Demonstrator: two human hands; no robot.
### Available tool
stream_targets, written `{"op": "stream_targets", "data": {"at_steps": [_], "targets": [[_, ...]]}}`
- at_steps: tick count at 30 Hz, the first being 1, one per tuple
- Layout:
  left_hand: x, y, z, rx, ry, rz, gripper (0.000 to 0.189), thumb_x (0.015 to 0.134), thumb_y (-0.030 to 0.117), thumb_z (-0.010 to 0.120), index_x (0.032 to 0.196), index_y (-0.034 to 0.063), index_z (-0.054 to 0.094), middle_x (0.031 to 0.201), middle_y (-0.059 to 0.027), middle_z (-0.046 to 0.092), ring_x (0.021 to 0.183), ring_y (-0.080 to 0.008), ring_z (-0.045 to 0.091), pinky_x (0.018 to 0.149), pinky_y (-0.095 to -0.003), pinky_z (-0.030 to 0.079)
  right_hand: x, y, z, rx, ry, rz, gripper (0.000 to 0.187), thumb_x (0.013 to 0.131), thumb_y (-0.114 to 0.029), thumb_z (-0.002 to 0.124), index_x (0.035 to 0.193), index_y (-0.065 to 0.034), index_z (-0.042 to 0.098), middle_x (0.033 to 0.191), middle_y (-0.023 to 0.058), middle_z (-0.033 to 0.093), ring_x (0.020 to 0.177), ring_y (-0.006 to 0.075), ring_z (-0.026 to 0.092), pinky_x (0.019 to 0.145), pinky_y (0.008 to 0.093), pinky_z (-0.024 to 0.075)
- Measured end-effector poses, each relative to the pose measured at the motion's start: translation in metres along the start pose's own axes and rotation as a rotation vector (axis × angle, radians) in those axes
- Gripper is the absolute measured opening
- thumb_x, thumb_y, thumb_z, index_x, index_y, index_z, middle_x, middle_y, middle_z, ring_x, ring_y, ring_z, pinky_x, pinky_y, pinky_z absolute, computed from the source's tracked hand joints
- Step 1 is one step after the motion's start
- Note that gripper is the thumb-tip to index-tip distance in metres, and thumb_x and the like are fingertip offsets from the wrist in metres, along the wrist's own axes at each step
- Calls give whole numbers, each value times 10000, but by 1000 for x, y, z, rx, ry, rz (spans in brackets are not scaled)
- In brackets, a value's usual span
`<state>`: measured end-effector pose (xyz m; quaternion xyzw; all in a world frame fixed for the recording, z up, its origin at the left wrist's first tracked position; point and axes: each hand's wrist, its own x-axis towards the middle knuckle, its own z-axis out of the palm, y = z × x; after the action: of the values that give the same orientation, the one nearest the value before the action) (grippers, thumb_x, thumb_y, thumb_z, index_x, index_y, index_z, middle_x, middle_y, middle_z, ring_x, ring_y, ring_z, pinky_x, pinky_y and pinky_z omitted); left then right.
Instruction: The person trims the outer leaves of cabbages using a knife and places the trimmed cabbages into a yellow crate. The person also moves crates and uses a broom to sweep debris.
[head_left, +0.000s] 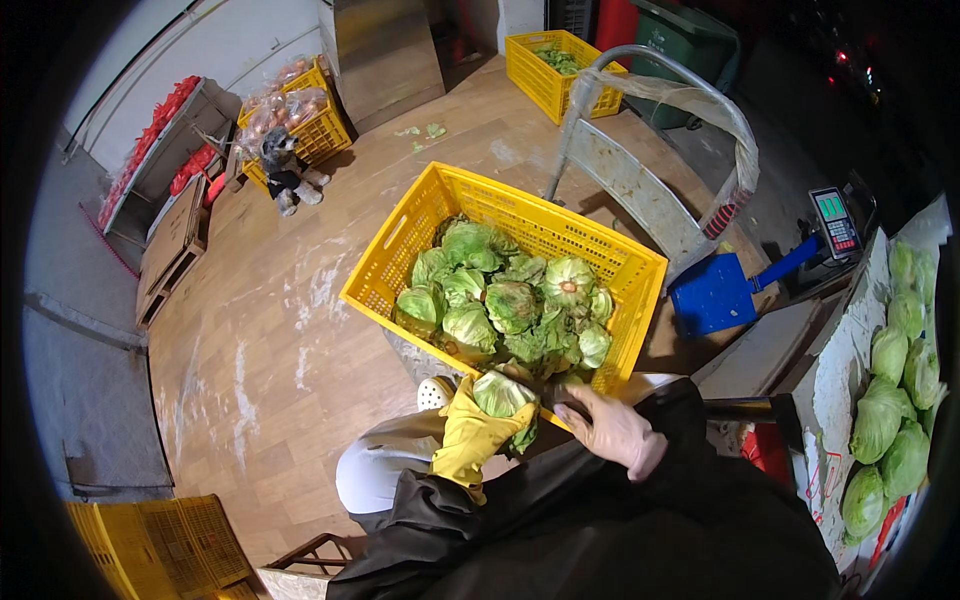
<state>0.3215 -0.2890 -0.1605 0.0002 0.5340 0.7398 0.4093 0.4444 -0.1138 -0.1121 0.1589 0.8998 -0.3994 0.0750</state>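
Observation:
My left hand (480, 431), in a yellow rubber glove, holds a lettuce head (502, 394) at the near rim of a yellow plastic crate (551, 206). Loose outer leaves hang below that head. My right hand (615, 429), in a pale thin glove, is just right of it, over the crate's near edge. Its fingers are blurred; a dark blurred shape lies by the fingertips, and whether they grip it cannot be told. Inside the crate lie several lettuce heads (511, 306) with wilted, partly brown leaves.
Trimmed lettuce heads (877, 420) lie on the right. Beyond the crate stands a metal hand truck (634, 157), with a blue dustpan (716, 296) and a digital scale (834, 221) nearby. A dog (285, 169) sits by a crate of bagged produce (319, 127). Yellow crates (176, 544) stand lower left.

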Motion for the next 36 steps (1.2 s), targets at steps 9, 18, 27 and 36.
{"op": "stream_targets", "data": {"at_steps": [9,18,27,36], "targets": [[4,-16,-8,207,-8,138,597,868,452,651,1289,53,508,1217,-31,618,1176,-161,561,993,-310,436,7,13,27,-134,-46,120,403,1007,-451,462,1057,-61,551,912,231,680,850,444,649,751,512,511],[12,-36,-26,762,-33,74,470,888,352,627,1287,115,547,1223,6,648,1189,-160,573,1033,-351,414,93,27,72,100,-40,343,572,1018,-539,369,1119,-13,568,961,291,668,881,491,634,769,506,518],[60,89,-10,-8,270,50,668,722,261,800,1270,31,493,1111,-81,670,1075,-187,623,1008,-301,488,78,88,64,1469,161,382,328,997,-78,522,1300,28,455,1151,139,622,1016,186,623,788,244,520],[161,56,5,1450,342,365,715,794,400,781,1336,30,500,1337,-270,511,1292,-401,460,1066,-465,418,90,138,-14,-314,895,65,436,804,-61,706,1229,-25,614,1150,167,619,1184,366,531,1058,427,398]]}}
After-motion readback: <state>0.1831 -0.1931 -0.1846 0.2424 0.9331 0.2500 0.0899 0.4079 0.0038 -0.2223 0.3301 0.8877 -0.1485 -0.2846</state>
